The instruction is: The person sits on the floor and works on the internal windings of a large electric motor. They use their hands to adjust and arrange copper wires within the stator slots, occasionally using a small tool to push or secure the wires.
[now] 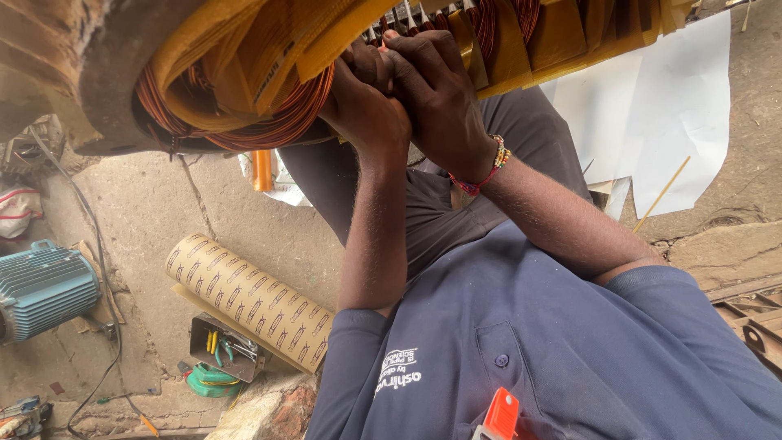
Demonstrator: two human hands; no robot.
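A large motor stator fills the top of the view, packed with copper wire windings and yellow insulation paper strips. My left hand is clenched against the coil ends at the stator's lower rim. My right hand, with a beaded bracelet at the wrist, lies over it, fingertips pressed into the wires by the slots. The two hands touch each other. Exactly what the fingers pinch is hidden.
On the concrete floor lie a roll of patterned insulation paper, a teal electric motor, a metal box with pliers, a green tape roll and white paper sheets. An orange tool sticks out of my shirt pocket.
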